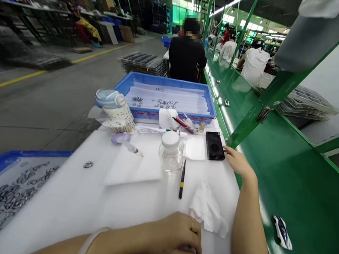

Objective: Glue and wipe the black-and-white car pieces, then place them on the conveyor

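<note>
Resting curled, the left hand [178, 236] lies low over the white bench [79, 201]; whether it grips anything cannot be told. The right hand [237, 160] appears relaxed and released, fingertips at the right edge of the phone [217, 148], which lies flat. The step reads as a pause; lifting the phone would require a closing pinch. Beyond stands a blue tray [144, 114]; a green conveyor [296, 177] flanks the bench, with seated workers [186, 58] farther off.

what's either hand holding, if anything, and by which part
Cannot tell for the left hand: its curled fingers hide the palm. The right hand, beside the phone, holds nothing visible.
</note>
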The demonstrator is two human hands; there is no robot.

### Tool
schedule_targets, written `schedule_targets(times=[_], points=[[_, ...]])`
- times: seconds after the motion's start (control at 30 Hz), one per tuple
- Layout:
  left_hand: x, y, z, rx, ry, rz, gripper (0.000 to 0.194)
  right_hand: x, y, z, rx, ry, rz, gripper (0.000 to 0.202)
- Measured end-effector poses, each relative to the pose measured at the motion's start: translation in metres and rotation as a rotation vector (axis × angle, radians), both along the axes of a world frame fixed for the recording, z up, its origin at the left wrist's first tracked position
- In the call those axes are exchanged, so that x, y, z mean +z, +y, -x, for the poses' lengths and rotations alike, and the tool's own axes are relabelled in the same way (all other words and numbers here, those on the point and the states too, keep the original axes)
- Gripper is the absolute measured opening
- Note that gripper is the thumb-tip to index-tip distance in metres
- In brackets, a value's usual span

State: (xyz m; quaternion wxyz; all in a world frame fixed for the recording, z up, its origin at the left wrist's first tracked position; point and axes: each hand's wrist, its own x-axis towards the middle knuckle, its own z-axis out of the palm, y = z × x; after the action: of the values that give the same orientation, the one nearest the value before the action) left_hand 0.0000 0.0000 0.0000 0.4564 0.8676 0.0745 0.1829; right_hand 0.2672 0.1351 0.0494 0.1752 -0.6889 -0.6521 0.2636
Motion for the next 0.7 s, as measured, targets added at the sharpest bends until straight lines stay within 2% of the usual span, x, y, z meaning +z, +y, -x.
schedule_targets(times=[0.13, 0.23, 0.3, 0.37, 0.43, 0.47, 0.57, 0.63, 0.7], points=[[-0.005, 0.003, 0.000, -0.031, 0.036, 0.004, 0.012, 0.000, 0.000, -0.003, -0.040, 0.036, -0.018, 0.053], [-0.001, 0.002, 0.000, -0.016, 0.060, 0.048, 0.014, 0.016, -0.008, -0.008, -0.098, 0.067, -0.065, 0.048], [0.004, 0.000, 0.000, 0.007, 0.087, 0.082, 0.016, 0.030, -0.030, -0.019, -0.182, 0.086, -0.135, 0.048], [0.008, -0.002, 0.000, 0.019, 0.132, 0.105, 0.018, 0.036, -0.069, -0.037, -0.341, 0.078, -0.228, 0.050], [0.010, -0.002, 0.000, 0.011, 0.179, 0.100, 0.020, 0.027, -0.119, -0.058, -0.559, 0.000, -0.278, 0.051], [0.012, -0.002, -0.001, 0.003, 0.202, 0.089, 0.021, 0.017, -0.145, -0.068, -0.642, -0.080, -0.243, 0.051], [0.018, -0.002, -0.003, -0.007, 0.296, 0.052, 0.022, -0.018, -0.217, -0.086, -0.816, -0.337, -0.009, 0.061], [0.025, -0.002, -0.006, -0.004, 0.378, 0.032, 0.021, -0.036, -0.250, -0.087, -0.893, -0.390, 0.083, 0.065], [0.035, -0.004, -0.010, -0.005, 0.449, 0.006, 0.021, -0.045, -0.267, -0.084, -0.932, -0.378, 0.095, 0.068]])
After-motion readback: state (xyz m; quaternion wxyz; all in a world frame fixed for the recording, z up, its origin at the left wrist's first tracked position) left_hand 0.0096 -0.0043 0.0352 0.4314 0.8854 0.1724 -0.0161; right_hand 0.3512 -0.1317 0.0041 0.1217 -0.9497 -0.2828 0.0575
